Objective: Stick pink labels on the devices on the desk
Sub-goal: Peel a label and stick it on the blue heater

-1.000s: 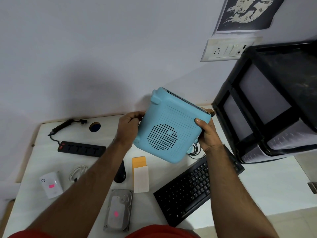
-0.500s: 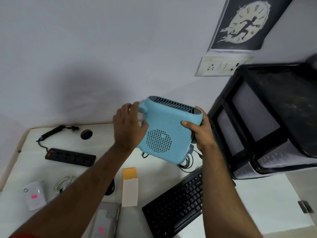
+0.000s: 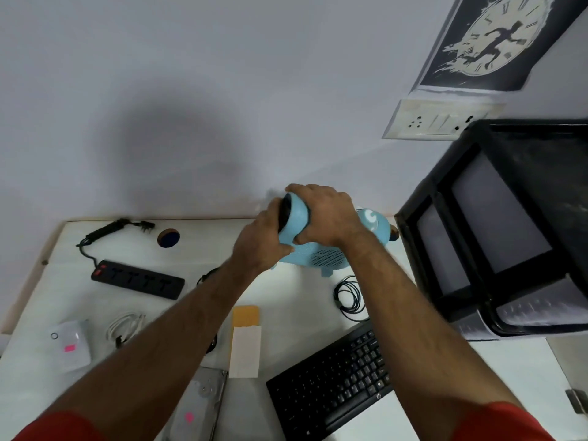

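A light blue vented device [image 3: 324,254] sits at the back of the white desk [image 3: 302,300], near the wall. My left hand [image 3: 264,241] grips its left end and my right hand [image 3: 324,214] is clasped over its top. A white device [image 3: 71,345] at the left front carries a pink label [image 3: 69,347]. A hard drive [image 3: 197,405] at the front edge bears another pink label [image 3: 189,417]. A sticker sheet [image 3: 245,340] with an orange top lies between my forearms.
A black keyboard [image 3: 334,380] lies at the front right. A black power strip [image 3: 138,279] and its plug are at the back left, with a coiled white cable [image 3: 125,327] near it. A black cable coil [image 3: 349,297] lies by a black rack [image 3: 496,233] on the right.
The blue device has come down from mid-air toward the desk by the wall. My right hand shifted from its side to its top. The view tilted upward.
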